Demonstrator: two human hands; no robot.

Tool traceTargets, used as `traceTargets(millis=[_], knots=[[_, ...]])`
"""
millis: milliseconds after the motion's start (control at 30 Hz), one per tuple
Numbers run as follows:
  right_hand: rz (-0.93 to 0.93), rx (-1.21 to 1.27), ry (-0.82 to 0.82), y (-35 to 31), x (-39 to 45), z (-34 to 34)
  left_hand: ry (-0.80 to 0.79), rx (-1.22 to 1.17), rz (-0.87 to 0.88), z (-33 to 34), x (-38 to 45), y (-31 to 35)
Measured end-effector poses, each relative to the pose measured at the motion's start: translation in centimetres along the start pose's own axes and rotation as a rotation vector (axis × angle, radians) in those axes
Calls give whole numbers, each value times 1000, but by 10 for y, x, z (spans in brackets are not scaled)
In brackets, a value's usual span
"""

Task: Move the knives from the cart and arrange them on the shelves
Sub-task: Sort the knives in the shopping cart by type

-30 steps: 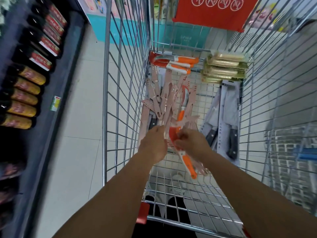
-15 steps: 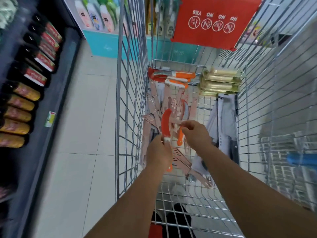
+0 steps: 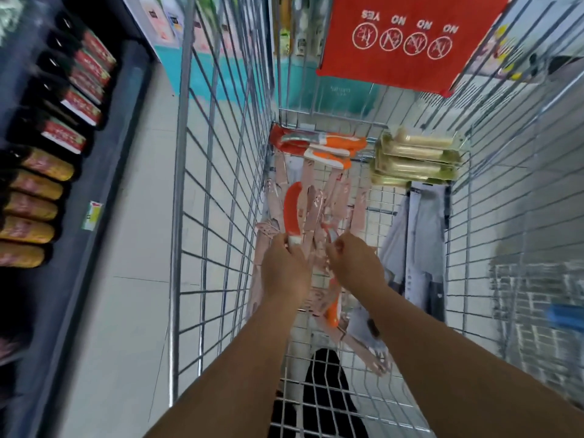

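An orange-sheathed knife [image 3: 292, 213] stood near frame centre, blade end pointing up. Pale pink packaged knives [image 3: 319, 207] lay heaped in the wire cart [image 3: 221, 172], more orange-handled knives [image 3: 328, 147] crosswise at its far end, grey cleavers [image 3: 417, 235] right of centre.

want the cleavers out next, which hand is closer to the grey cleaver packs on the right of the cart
Right. The right hand sits just beside the grey cleaver packs, at their left edge. The left hand is farther off, holding the orange knife.

Silver wire cart [image 3: 221, 184] holding pale pink knives [image 3: 316, 213], an orange-red sheathed knife [image 3: 292, 210], orange-and-white ones [image 3: 328, 150], yellowish-green packs [image 3: 417, 159] beneath a red sign [image 3: 407, 39] with white circles.
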State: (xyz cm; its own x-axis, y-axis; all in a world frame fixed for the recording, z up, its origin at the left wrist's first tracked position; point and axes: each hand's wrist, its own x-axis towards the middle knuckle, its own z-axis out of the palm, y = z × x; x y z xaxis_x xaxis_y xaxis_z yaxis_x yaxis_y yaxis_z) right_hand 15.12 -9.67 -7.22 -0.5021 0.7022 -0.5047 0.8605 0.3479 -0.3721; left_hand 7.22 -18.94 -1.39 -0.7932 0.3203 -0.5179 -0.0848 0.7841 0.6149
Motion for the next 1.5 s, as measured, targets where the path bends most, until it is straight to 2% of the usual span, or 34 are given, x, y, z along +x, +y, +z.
traceTargets(millis=[233,400,533,633,733,833,933,1133,1333,1500], knots=[[102,-180,-84,-5,-7,17,26,45,-64,9,13,15],[66,-296,-140,9,-22,23,-28,27,-72,6,10,14],[196,-162,-204,8,-16,18,-40,38,-103,8,9,5],[146,-203,-230,3,-18,12,-45,52,-105,8,10,0],[142,-77,-282,3,-21,3,-30,20,-121,6,10,-3],[174,136,-265,3,-24,-7,-27,-14,-127,3,12,-4],[192,294,-175,-2,-26,-23,-39,-62,-144,4,15,-3],[-12,332,-17,-18,19,-58,-65,-269,-171,13,36,27],[-258,-52,5,-36,90,-102,20,-506,-291,30,75,70],[-298,-138,92,-51,138,-116,92,-586,-300,51,109,91]])
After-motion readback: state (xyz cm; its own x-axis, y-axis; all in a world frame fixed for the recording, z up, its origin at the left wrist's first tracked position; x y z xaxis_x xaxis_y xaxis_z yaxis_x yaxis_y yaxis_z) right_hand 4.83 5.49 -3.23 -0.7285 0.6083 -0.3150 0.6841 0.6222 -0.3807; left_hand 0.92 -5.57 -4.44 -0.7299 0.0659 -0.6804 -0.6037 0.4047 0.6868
